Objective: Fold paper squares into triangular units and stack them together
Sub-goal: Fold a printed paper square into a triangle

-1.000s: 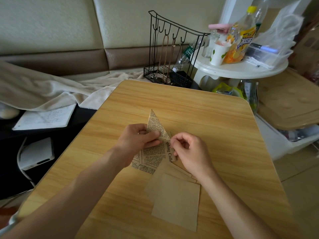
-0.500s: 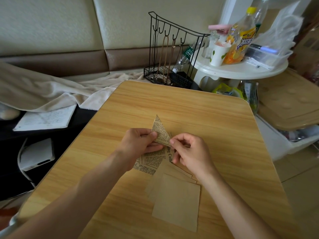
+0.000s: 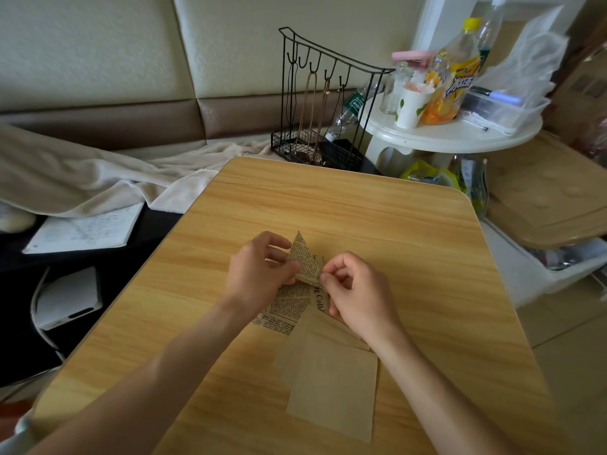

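A small newsprint-patterned paper triangle (image 3: pixel 305 259) stands raised above the wooden table (image 3: pixel 377 224), its point up. My left hand (image 3: pixel 259 274) pinches its left edge between thumb and fingers. My right hand (image 3: pixel 358 290) pinches its lower right corner with curled fingers. Under both hands lies a flat newsprint sheet (image 3: pixel 289 307). Nearer to me, a loose pile of plain brown paper squares (image 3: pixel 331 385) lies fanned on the table, its far end hidden under my right hand.
A black wire rack (image 3: pixel 315 103) stands past the table's far edge. A white round side table (image 3: pixel 453 133) with bottles and a cup sits at the back right. A blanket and a notebook (image 3: pixel 82 228) lie to the left, a white bin at the right.
The folded newsprint piece has gone from a tall flap to a smaller, narrower triangle. Both hands have closed in on it and lifted it slightly off the flat sheet.
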{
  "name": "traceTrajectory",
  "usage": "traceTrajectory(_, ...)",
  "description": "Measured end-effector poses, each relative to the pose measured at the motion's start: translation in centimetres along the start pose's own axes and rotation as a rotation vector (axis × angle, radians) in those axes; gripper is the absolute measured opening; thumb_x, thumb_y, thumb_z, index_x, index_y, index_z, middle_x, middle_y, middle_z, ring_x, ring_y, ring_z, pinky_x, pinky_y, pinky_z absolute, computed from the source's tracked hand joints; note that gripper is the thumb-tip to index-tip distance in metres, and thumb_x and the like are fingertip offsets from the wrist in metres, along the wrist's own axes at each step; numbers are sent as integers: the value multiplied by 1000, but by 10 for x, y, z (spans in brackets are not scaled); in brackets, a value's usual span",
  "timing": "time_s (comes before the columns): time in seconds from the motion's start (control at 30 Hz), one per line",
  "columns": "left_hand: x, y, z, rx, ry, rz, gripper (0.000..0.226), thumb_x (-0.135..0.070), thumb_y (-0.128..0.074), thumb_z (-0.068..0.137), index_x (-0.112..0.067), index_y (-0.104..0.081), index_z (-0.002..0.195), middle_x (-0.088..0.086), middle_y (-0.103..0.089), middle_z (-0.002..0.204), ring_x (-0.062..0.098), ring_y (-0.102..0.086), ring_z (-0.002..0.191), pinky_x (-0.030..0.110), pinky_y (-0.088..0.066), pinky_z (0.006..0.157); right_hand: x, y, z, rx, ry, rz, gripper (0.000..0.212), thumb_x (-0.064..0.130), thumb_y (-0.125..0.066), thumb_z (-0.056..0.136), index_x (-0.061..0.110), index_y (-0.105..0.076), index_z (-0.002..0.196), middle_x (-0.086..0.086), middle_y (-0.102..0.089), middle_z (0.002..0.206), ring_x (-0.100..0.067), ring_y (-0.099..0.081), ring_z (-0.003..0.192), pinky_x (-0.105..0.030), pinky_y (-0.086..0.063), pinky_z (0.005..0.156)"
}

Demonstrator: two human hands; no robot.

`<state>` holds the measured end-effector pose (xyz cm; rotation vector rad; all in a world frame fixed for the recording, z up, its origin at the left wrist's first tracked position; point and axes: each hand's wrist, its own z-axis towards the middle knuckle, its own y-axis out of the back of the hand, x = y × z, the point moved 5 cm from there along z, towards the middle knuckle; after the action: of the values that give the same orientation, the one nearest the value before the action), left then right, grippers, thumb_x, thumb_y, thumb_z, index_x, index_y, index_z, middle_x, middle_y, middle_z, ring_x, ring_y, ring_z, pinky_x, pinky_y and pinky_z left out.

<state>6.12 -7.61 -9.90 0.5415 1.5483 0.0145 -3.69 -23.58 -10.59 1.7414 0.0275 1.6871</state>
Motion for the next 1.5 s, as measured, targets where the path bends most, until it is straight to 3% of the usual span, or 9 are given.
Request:
traceTrajectory(0.17, -9, -3, -1, -56, -177, 264, 33, -20, -84, 82, -24, -62, 107, -8, -68, 89, -4, -65, 75, 9, -47, 59, 6, -1, -1, -50, 84, -112, 15, 8, -68, 94, 18, -66, 82, 4, -66, 62, -14, -62, 47, -27, -47, 49)
traceTrajectory(0.4, -10, -12, -3, 41, -253, 382, 45, -20, -86, 79, -18, -61, 117, -3, -64, 100, 6, -62, 75, 9, -46, 69, 5, 12, 2, -127, 101, -205, 11, 7, -70, 91, 14, -69, 83, 9, -64, 64, -8, -62, 66, -12, -41, 54)
traceTrajectory(0.67, -7, -6, 0, 64, -279, 553, 46, -14, -82, 83, -19, -63, 125, 0, -54, 112, -2, -47, 81, 11, -37, 79, 14, 10, -7, -184, 228, -419, 4, 6, -63, 94, 6, -62, 91, -5, -63, 77, -22, -56, 69, -34, -44, 62)
traceTrajectory(0.8, -9, -7, 0, 74, -338, 613, 47, -13, -77, 85, -21, -64, 130, -1, -53, 127, 17, -49, 119, 29, -41, 99, 14, 12, -11, -234, 224, -542, 4, 9, -64, 94, 10, -60, 94, -2, -61, 85, -19, -54, 71, -29, -40, 58)
traceTrajectory(0.9, -18, -25, -9, 204, -563, 751, 57, -24, -69, 91, -25, -54, 146, -9, -42, 158, 12, -29, 151, 36, -26, 119, 12, 10, -12, -238, 226, -575, 7, 9, -68, 92, 10, -61, 94, -2, -58, 91, -19, -56, 77, -28, -45, 59)
traceTrajectory(1.07, -7, -44, -18, 375, -694, 935, 58, -41, -37, 107, -26, -25, 162, -10, -19, 169, 3, -6, 156, 33, 0, 128, 14, 10, -11, -226, 337, -581, 16, -2, -71, 85, 10, -65, 94, -3, -59, 92, -25, -57, 88, -34, -49, 74)
traceTrajectory(1.2, -5, -42, -16, 386, -720, 937, 55, -36, -33, 109, -28, -23, 162, -12, -20, 168, 1, -7, 155, 36, -1, 129, 14, 9, -10, -153, 421, -574, 23, -11, -70, 81, 8, -73, 95, -3, -64, 89, -26, -59, 87, -40, -54, 77)
traceTrajectory(1.4, -17, -41, -7, 322, -740, 754, 43, -18, -49, 103, -21, -56, 146, -6, -54, 150, 11, -44, 143, 29, -15, 125, 13, 10, -16, -166, 474, -626, 16, -7, -65, 76, 8, -69, 79, -3, -59, 77, -27, -55, 78, -41, -51, 69)
traceTrajectory(1.5, -16, -47, -6, 291, -748, 797, 42, -24, -49, 103, -18, -54, 144, -2, -53, 149, 16, -40, 146, 34, -16, 127, 15, 10, -15, -190, 474, -620, 16, -6, -63, 77, 9, -68, 76, -3, -58, 74, -26, -53, 77, -40, -50, 67)
